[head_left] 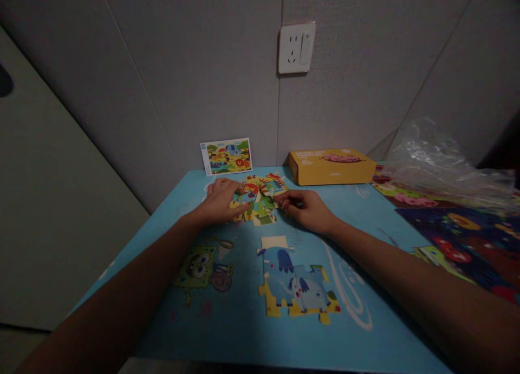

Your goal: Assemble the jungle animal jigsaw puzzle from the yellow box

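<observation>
A heap of loose jigsaw pieces (263,220) in yellow, green and red lies toward the back of the blue table. My left hand (221,202) rests at the heap's left side, thumb and fingers apart, touching pieces. From the right, my right hand (304,209) pinches a puzzle piece at the heap's edge; the fingertips partly hide it. Nearer to me lies a joined section of puzzle (296,284) showing two blue elephants.
A reference picture card (227,156) leans against the wall. Right of it sits a yellow box (332,167). Clear plastic wrapping (442,163) and a dark, colourful printed sheet (463,244) occupy the right side. The table (227,330) has cartoon prints. A socket (297,48) is on the wall.
</observation>
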Demonstrator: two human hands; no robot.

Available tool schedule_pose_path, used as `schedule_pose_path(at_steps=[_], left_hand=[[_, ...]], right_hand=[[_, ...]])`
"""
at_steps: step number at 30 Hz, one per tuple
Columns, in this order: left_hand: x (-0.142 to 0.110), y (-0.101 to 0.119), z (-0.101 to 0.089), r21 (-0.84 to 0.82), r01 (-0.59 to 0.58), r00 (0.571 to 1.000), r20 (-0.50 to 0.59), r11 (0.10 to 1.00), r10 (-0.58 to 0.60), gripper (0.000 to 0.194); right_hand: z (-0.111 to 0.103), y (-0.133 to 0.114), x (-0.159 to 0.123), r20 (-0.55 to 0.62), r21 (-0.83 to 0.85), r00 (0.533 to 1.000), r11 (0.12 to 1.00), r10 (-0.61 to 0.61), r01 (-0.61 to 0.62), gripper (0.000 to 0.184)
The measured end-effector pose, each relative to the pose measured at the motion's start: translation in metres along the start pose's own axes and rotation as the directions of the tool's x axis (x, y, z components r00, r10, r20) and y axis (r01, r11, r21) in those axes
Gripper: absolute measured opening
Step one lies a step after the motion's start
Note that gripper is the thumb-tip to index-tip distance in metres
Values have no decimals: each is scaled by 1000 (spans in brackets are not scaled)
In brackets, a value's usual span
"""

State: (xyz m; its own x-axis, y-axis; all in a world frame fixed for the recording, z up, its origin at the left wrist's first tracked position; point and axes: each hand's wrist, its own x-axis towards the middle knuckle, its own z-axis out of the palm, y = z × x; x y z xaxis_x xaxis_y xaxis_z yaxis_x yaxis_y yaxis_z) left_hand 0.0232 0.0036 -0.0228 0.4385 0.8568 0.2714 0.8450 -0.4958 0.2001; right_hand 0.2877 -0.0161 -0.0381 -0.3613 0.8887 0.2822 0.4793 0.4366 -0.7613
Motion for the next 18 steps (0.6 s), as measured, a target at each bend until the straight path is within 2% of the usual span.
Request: schedule_pose_path(at_steps=[3,7,14,18], left_hand=[[-1,-2,6,113,123,986,96,986,-134,59],[2,-3,9,125,92,984,143,988,-110,57],[14,6,9,108,58,997,41,992,-63,52],[15,4,8,86,53,999,7,995,-53,51]], right_hand=[[0,-1,0,-1,8,1000,1000,0,0,32],[2,1,1,-3,-2,1000,1000,-9,9,32],[3,3,2,-9,-17,1000,1000,-17,17,32],[2,1,1,-3,-28,1000,1000,-11,10,32]])
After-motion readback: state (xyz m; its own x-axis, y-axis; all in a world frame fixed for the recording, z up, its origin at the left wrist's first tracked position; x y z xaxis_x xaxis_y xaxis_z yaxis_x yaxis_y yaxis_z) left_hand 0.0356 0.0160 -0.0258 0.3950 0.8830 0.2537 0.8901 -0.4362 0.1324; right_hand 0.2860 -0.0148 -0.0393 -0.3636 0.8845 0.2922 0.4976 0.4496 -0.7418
